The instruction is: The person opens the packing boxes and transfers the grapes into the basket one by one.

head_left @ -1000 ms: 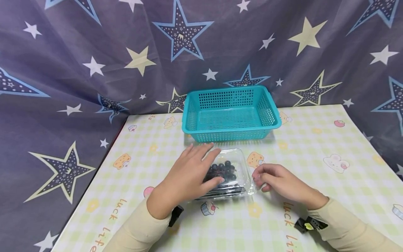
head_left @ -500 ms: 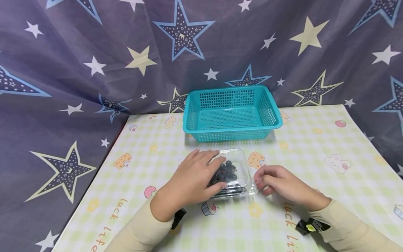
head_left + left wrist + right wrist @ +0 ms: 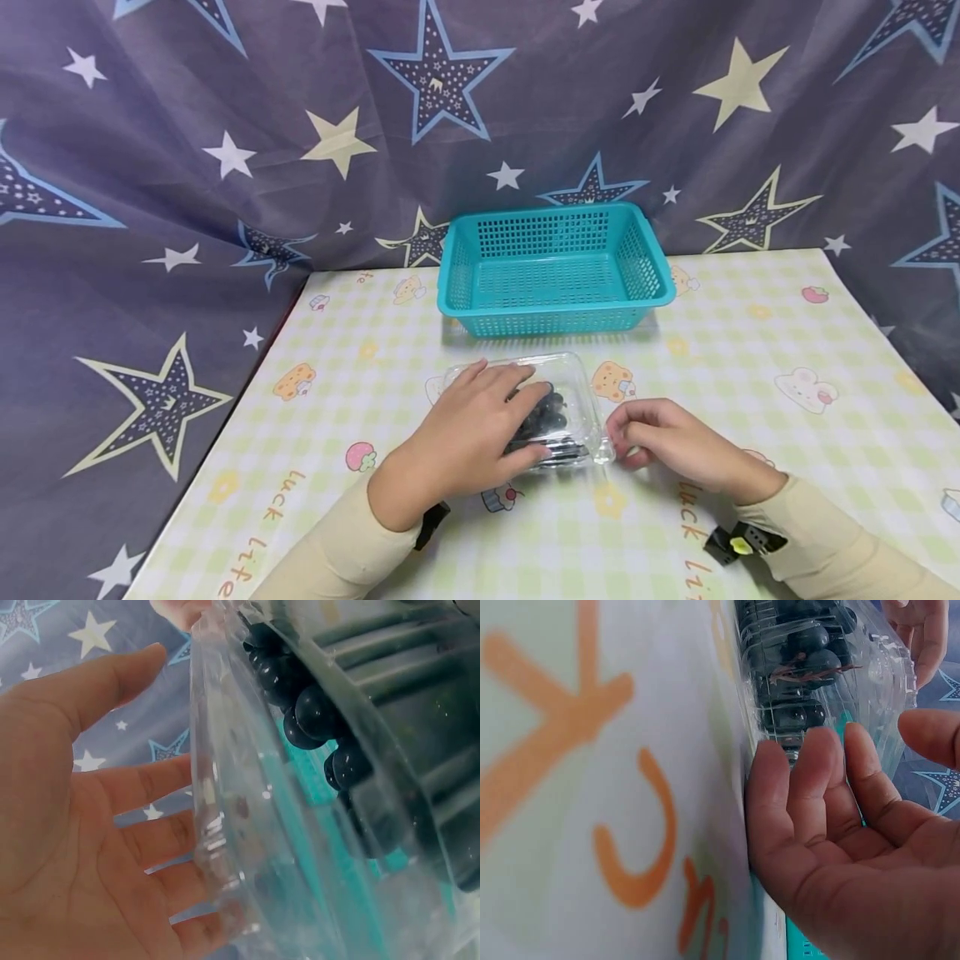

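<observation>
A clear plastic clamshell box point(image 3: 573, 375) holding dark grapes point(image 3: 553, 412) lies on the table, its lid down over them. My left hand point(image 3: 476, 437) lies spread across the lid's left part, covering some of the fruit. In the left wrist view its straight fingers point(image 3: 161, 836) reach the lid, and the grapes point(image 3: 319, 712) show through the plastic. At the box's right front corner is my right hand point(image 3: 663, 437), fingers loosely bent. The right wrist view shows its fingertips point(image 3: 821, 742) right at the box edge, with the thumb point(image 3: 930, 735) apart from them.
Behind the box stands a turquoise plastic basket point(image 3: 555, 321) with mesh walls. A checked, cartoon-printed cloth point(image 3: 750, 350) covers the table. A dark curtain with stars point(image 3: 262, 108) hangs along the back and sides.
My left hand has slid a little to the right over the lid, covering more of the grapes. My right hand stays at the box's right corner, almost unmoved.
</observation>
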Motion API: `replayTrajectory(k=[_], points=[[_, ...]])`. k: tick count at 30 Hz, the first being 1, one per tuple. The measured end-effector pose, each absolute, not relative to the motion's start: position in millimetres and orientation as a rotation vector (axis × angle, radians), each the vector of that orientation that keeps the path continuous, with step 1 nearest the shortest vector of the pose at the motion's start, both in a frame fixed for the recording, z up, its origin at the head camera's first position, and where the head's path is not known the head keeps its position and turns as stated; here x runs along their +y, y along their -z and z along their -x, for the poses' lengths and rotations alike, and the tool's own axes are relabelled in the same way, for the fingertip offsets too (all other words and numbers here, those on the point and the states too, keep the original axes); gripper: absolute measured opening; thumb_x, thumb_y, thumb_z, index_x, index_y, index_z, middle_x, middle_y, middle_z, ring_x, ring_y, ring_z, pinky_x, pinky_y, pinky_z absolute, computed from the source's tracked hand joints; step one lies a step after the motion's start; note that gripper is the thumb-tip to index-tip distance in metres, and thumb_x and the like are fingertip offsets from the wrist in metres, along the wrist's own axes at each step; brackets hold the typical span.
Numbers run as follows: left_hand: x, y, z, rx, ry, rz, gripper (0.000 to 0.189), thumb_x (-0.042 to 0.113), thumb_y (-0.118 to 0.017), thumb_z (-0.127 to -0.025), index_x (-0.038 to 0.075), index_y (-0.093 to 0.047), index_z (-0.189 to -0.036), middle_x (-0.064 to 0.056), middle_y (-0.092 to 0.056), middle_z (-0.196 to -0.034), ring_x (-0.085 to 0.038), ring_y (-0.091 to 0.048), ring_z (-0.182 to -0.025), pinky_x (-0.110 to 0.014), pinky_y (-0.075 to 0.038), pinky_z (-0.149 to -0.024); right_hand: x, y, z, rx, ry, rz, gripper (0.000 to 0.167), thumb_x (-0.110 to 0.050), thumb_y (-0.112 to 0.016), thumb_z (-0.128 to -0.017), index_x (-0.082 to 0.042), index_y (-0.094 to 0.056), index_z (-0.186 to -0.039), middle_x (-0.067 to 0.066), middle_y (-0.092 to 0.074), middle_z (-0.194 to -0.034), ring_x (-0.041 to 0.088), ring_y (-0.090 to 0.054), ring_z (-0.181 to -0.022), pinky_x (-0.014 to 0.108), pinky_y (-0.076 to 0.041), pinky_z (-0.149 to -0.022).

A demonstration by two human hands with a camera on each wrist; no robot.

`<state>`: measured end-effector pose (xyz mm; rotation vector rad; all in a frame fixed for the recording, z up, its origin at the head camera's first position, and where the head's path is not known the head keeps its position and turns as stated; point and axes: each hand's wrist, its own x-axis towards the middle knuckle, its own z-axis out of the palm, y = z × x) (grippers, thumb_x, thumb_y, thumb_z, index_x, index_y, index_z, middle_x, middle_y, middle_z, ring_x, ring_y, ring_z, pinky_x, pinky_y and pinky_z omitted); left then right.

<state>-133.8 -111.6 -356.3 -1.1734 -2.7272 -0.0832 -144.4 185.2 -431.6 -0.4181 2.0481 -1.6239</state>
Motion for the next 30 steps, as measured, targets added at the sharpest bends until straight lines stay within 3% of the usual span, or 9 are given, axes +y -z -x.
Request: replayTrajectory(k=[20,30], points=[[-104,365,127,-2.694,-0.017,1.273,0.075,0.066,-0.068,-0.089,0.02,-0.054,-0.147,-0.006,-0.053,-0.15,-0.026,-0.052,-0.14,-0.058,-0.04,-0.116,188,431,140,2.001,1.556,0.433,0.019,-0.005,-0.051,-0.094,0.005,-0.064,-0.106,0.009,-0.064,-0.101,0.024,-0.067,-0.098,0.038,-0.06,-0.088],[-103,369,127,-2.694,-0.034,1.287,0.081,0.066,-0.075,-0.083,0.018,-0.054,-0.146,-0.008,-0.051,-0.153,-0.029,-0.051,-0.142,-0.058,-0.039,-0.117,188,429,142,2.026,1.508,0.482,0.019,-0.008,-0.059,-0.093,0.004,-0.066,-0.105,0.012,-0.066,-0.097,0.017,-0.064,-0.088,0.033,-0.057,-0.086]])
